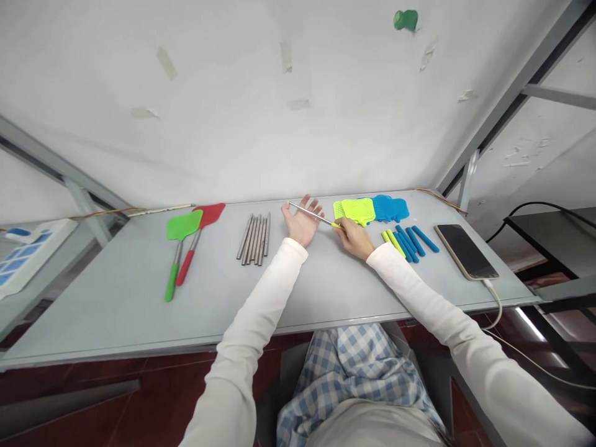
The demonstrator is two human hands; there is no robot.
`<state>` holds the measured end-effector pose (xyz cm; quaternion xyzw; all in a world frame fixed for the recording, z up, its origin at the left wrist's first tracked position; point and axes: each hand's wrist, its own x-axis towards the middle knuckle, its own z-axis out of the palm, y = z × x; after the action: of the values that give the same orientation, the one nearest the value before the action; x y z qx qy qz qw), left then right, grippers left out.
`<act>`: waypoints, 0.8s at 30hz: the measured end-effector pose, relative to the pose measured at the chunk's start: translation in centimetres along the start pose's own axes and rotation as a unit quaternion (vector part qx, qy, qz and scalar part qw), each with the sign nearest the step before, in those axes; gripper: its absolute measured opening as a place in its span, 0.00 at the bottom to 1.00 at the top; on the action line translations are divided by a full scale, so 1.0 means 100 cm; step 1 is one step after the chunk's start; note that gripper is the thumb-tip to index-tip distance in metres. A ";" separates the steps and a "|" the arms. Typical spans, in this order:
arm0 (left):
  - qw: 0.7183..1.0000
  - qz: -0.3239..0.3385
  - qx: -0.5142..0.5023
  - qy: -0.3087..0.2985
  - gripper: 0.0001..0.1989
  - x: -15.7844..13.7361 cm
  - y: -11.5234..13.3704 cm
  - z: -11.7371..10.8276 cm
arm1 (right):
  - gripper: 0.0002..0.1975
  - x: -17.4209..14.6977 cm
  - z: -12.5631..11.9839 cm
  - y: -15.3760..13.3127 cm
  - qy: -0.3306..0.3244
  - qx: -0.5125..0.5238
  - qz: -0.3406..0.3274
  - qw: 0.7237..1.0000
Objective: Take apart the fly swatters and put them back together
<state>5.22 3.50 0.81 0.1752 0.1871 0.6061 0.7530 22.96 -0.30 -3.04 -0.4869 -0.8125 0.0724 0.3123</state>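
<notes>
My right hand (pixel 356 238) is closed round a yellow-green handle with a thin metal rod (pixel 313 214) sticking out of it. The rod points left and slants up, crossing over my left hand (pixel 302 221). My left hand is open, palm up and fingers spread, with the rod's far end near its thumb; whether they touch I cannot tell. Left of it, several loose metal rods (pixel 254 239) lie side by side. Right of my right hand are blue handle sleeves (pixel 414 241) and yellow-green sleeves (pixel 393 242). Behind it lie yellow-green fly swatter heads (pixel 358 210) and blue swatter heads (pixel 391 208).
A green fly swatter (pixel 179 248) and a red fly swatter (pixel 198 239) lie at the left of the grey table (pixel 116 310). A phone (pixel 467 251) with a white cable lies at the right. A white wall (pixel 233 124) stands behind, with metal frame posts at both sides.
</notes>
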 end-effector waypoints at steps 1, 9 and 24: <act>1.000 -0.007 0.001 -0.003 0.27 -0.001 -0.003 0.002 | 0.15 0.000 0.000 0.000 0.006 -0.003 0.009 1.000; 0.999 0.024 -0.033 0.025 0.27 -0.008 -0.009 0.014 | 0.16 0.005 0.000 -0.013 0.028 -0.007 0.065 0.997; 0.984 0.050 0.006 0.173 0.23 -0.008 -0.011 0.009 | 0.17 -0.003 0.008 -0.034 -0.122 0.027 0.078 0.989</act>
<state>6.39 2.49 1.09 0.0817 0.3090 0.6632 0.6767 20.05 -2.14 -2.32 -0.5280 -0.8017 0.1773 0.2170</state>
